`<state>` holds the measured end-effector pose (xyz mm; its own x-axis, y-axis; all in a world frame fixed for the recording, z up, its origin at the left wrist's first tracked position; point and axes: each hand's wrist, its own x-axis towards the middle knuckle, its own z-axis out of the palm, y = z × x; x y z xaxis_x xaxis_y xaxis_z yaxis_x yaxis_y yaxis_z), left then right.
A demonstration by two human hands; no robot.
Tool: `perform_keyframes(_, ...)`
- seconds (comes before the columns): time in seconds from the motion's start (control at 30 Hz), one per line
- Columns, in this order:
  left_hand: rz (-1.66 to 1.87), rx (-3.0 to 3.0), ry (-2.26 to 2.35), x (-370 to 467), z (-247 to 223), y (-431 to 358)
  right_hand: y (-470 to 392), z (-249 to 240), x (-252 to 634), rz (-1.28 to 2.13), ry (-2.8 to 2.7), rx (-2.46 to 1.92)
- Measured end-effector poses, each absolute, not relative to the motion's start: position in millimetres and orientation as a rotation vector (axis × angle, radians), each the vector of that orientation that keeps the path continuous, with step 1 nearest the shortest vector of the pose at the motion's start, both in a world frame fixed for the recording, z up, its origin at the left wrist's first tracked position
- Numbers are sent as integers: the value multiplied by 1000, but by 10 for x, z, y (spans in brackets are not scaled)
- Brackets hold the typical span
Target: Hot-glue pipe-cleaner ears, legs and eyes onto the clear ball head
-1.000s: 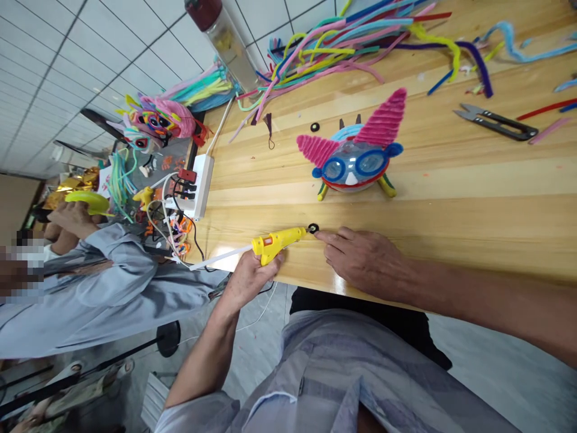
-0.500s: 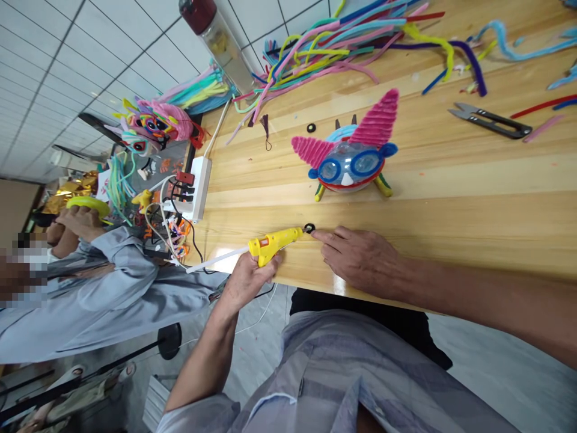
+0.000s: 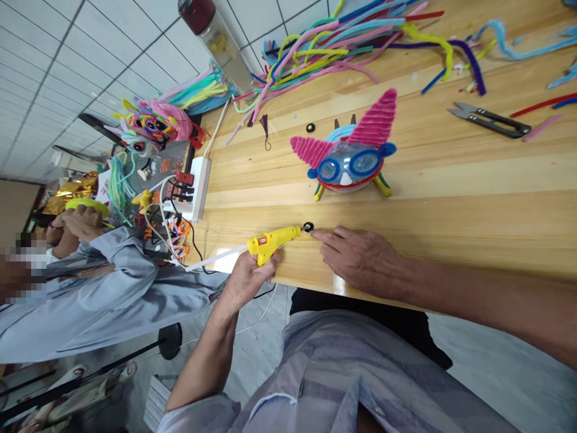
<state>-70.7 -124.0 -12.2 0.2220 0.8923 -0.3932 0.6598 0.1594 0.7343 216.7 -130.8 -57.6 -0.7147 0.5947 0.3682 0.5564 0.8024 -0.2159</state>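
My left hand [image 3: 250, 279] is wrapped round the handle of a yellow hot glue gun [image 3: 270, 242]. A long whitish glue stick [image 3: 216, 258] sticks out of its back end. The nozzle meets a small black round piece [image 3: 308, 227] lying on the wooden table. From the other side, my right hand [image 3: 358, 255] rests on the tabletop with its index finger stretched out, the tip at the edge of that piece. Beyond the hands stands a craft figure [image 3: 346, 165] with pink ears, blue ring eyes and a clear round body. A similar black piece [image 3: 311, 127] lies behind it.
A white power strip [image 3: 199, 189] with cables sits at the table's left edge. Snips [image 3: 491, 120] lie at the right. Fuzzy pipe cleaners [image 3: 315, 51] and a bottle [image 3: 220, 45] are at the back. At the left, another person's hands [image 3: 83, 222] hold something yellow-green.
Hardly anything differs. The glue gun's nozzle stays at the black piece and my right fingertip stays beside it; the whole view has shifted very slightly.
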Motion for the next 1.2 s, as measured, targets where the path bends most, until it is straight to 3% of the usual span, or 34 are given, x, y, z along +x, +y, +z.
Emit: perform_keyframes(1.2, 417, 1445, 1503, -614, -72, -1191, -1292, -635, 2104, 87, -2606, -918)
